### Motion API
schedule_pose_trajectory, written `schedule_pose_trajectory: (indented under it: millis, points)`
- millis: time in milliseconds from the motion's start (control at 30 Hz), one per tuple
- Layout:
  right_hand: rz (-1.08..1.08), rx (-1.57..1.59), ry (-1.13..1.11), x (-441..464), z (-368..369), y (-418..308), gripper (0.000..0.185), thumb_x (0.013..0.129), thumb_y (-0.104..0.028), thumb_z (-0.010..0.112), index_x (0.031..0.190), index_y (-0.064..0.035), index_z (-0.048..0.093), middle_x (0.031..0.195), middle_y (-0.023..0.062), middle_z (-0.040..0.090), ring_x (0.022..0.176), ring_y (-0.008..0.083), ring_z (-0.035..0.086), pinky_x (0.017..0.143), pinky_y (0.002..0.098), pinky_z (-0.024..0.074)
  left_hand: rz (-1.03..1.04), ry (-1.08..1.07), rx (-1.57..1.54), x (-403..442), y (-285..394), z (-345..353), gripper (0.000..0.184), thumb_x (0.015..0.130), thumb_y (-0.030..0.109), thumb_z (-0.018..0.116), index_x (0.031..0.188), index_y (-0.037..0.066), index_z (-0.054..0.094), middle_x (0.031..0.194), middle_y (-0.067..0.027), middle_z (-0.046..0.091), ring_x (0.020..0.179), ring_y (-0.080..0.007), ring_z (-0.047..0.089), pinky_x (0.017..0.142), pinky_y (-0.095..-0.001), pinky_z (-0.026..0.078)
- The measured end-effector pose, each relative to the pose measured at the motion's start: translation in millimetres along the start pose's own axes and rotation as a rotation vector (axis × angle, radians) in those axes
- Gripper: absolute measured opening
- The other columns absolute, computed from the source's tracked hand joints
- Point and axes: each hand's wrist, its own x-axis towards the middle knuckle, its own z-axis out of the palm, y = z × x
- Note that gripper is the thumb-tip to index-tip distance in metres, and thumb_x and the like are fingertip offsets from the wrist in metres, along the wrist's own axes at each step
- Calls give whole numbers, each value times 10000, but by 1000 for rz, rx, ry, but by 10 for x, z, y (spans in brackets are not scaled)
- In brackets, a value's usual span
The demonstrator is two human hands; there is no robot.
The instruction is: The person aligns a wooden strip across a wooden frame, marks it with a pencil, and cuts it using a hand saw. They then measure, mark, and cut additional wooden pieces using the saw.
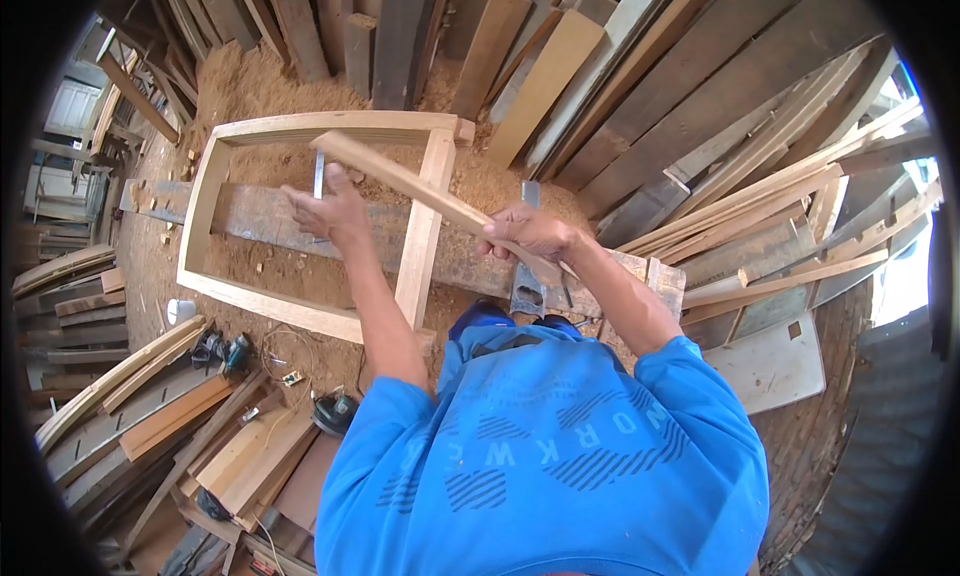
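Apart from each other, the right hand [527, 232] is clamped on a wooden strip [400, 179] toward its near end, and the left hand [335, 213] spreads its fingers above a wooden frame [424, 248], over which the strip slants. The frame lies across the bench [262, 219] toward its left end; beyond the far edge, boards [550, 81] stand upright in sawdust [240, 86].

Boards [550, 86] leaning at one o'clock
White container [180, 312] at nine, green-and-black tool [237, 355] at eight, pale panel [765, 376] at four.
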Motion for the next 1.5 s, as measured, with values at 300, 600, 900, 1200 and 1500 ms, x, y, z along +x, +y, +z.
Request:
schedule_pose_trajectory:
  millis: [300, 600, 900, 1200, 1500]
  points:
    - [92, 634, 58, -165, -147, 291, 488, 1086, -333, 617, 1316, 93, 558, 1016, 129, 680, 753, 152, 636, 608, 282, 562, 1192, -899, 318, -795, 197, -60, 886, 769, 125, 862, 1566, 225, 489, 1603, -172, 440, 1497, -392, 386, 1235, -545, 296]
    - [161, 642, -88, -388, -114, 429, 463, 1082, -324, 629, 1318, 70, 580, 1013, 164, 707, 784, 159, 678, 603, 301, 589, 1282, -1181, -13, -730, 259, 159, 613, 697, 14, 863, 1261, 106, 640, 1225, -101, 667, 1220, -352, 613, 1032, -466, 508]
    - [-455, -837, 213, -507, -694, 946, 406, 1070, -222, 554, 1380, 39, 578, 1214, 253, 715, 1012, 442, 717, 892, 496, 608, 1112, -1192, 161, -741, -170, -15, 470, 818, 103, 808, 1256, 64, 643, 1146, -136, 689, 1069, -370, 654, 909, -480, 541]
    - [311, -1348, 306, -387, 552, 1902, 477, 951, -329, 628, 1396, -155, 617, 1354, 261, 630, 1310, 448, 582, 1034, 550, 481, 678, -1061, 569, -1123, -872, -278, 456, 908, 324, 749, 1254, 54, 624, 1122, -192, 697, 1059, -420, 676, 901, -539, 554]
    - [456, -1516, 282, 13, 588, 2433, 431, 954, -331, 615, 1360, -196, 667, 1342, 169, 593, 1235, 350, 557, 990, 474, 410, 387, -1063, 515, -1709, -1130, -68, 485, 924, 342, 732, 1269, 14, 638, 1202, -260, 665, 1101, -453, 665, 961, -529, 547]
